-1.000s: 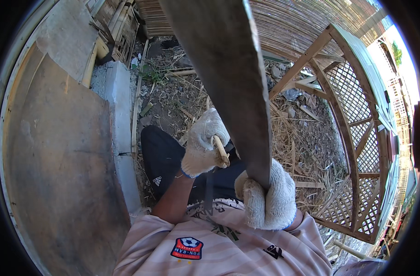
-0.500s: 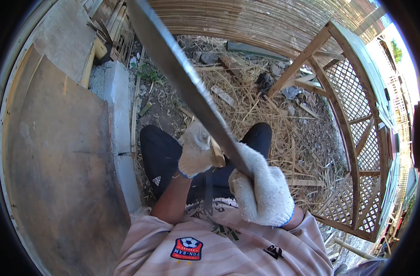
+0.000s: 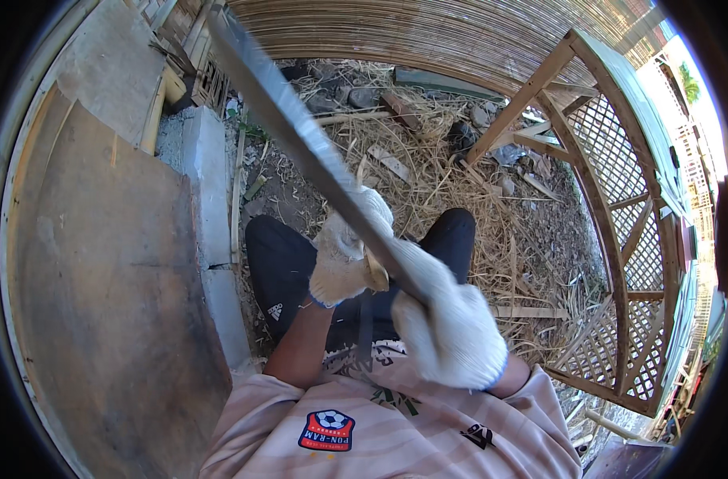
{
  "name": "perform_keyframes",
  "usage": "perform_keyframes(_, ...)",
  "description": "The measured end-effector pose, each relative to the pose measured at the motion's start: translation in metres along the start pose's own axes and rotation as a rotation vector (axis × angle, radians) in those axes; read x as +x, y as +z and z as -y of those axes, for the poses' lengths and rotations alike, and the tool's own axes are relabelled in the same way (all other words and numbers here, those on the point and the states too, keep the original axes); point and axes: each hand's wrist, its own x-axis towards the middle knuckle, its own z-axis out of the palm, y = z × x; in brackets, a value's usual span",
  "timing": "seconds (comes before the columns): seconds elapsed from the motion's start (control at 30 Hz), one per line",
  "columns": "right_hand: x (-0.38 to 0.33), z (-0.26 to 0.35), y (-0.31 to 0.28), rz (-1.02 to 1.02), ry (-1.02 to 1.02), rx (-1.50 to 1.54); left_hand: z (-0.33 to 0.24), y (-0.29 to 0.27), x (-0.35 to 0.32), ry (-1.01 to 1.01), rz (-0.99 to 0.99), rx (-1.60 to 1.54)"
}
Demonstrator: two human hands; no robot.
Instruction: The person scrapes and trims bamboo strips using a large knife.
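A long machete (image 3: 300, 136) slants up and to the left across the view, its blade passing in front of my left hand. My right hand (image 3: 459, 339), in a white knit glove, is closed round the machete's handle end; the handle itself is hidden by the glove. My left hand (image 3: 340, 259), gloved the same way, grips a short pale strip of wood or bamboo (image 3: 375, 273). One end of the strip shows below the fist, and a thin tip rises above the fingers. Both hands are in front of my lap, between my knees.
A brown wooden panel (image 3: 116, 279) and a grey block ledge (image 3: 208, 191) stand at left. Ahead is a bamboo-slat fence (image 3: 428, 36) above ground strewn with dry shavings (image 3: 428, 152). A wooden lattice frame (image 3: 619, 207) leans at right. A flat wood offcut (image 3: 531, 312) lies by my right knee.
The machete has swung slightly left and lower, its blade now crossing over my left hand. My left hand keeps its grip on the strip, with the thin tip now showing above the fingers.
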Motion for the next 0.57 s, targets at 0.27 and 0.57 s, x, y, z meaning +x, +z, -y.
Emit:
perform_keyframes(0.27, -0.007, -0.002, 0.001, -0.087, -0.099, 0.04, 0.017, -0.022, 0.0, 0.13, -0.076, 0.335)
perform_keyframes(0.57, 0.003, -0.022, 0.01, 0.058, -0.047, 0.093, 0.025, -0.038, -0.011, 0.096, -0.147, 0.323)
